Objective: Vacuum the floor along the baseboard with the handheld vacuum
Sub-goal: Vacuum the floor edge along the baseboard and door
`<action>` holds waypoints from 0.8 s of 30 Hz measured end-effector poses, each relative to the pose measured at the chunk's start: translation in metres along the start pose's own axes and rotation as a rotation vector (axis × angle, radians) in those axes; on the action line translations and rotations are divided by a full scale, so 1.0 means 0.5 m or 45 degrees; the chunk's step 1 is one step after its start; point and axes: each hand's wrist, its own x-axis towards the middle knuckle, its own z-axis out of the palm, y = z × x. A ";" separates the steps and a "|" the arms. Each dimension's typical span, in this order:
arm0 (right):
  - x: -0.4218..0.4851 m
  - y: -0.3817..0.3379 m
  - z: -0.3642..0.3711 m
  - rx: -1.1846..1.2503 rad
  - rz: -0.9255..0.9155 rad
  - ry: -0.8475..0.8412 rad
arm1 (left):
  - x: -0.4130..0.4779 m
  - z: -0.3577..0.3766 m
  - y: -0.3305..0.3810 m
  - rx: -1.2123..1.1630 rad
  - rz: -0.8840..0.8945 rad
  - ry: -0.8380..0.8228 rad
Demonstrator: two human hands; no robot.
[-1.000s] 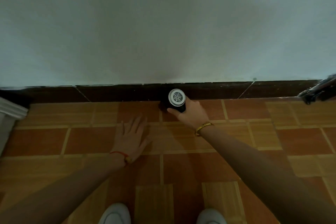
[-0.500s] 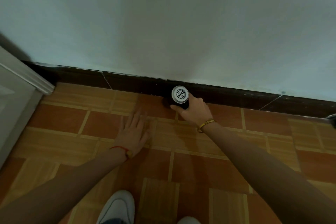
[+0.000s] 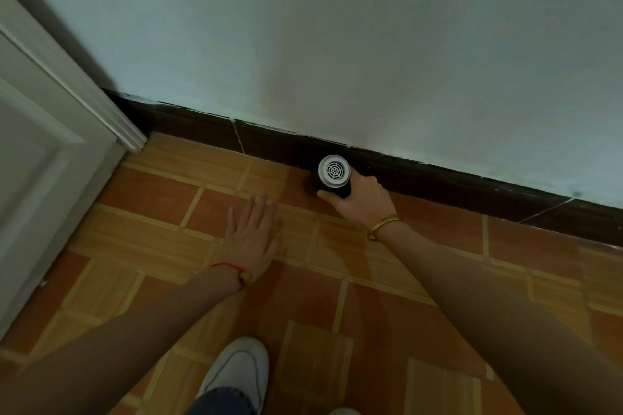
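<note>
The handheld vacuum (image 3: 333,175) is a black cylinder with a round white vented end cap facing me. It stands nose-down on the tiled floor (image 3: 337,313), right against the dark baseboard (image 3: 438,178). My right hand (image 3: 359,200) is wrapped around its body from the right. My left hand (image 3: 253,236) lies flat on the floor tiles with fingers spread, a little left of and nearer than the vacuum. The vacuum's nozzle is hidden under its body.
A pale wall (image 3: 337,44) rises above the baseboard. A white door frame and door (image 3: 50,162) close off the left side at the corner. My white shoe (image 3: 239,371) rests on the orange and tan tiles near the bottom edge.
The view has swung left, bringing the white door frame into sight. The vacuum and my right hand have slid left along the baseboard, and my left hand has shifted left with them.
</note>
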 end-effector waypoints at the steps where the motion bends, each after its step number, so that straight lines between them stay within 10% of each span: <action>1: 0.002 -0.006 0.005 -0.010 -0.014 0.008 | -0.002 0.000 -0.006 -0.002 -0.010 0.005; 24: 0.084 -0.148 0.077 0.046 -0.086 -0.060 | -0.038 -0.016 -0.118 -0.029 -0.262 -0.051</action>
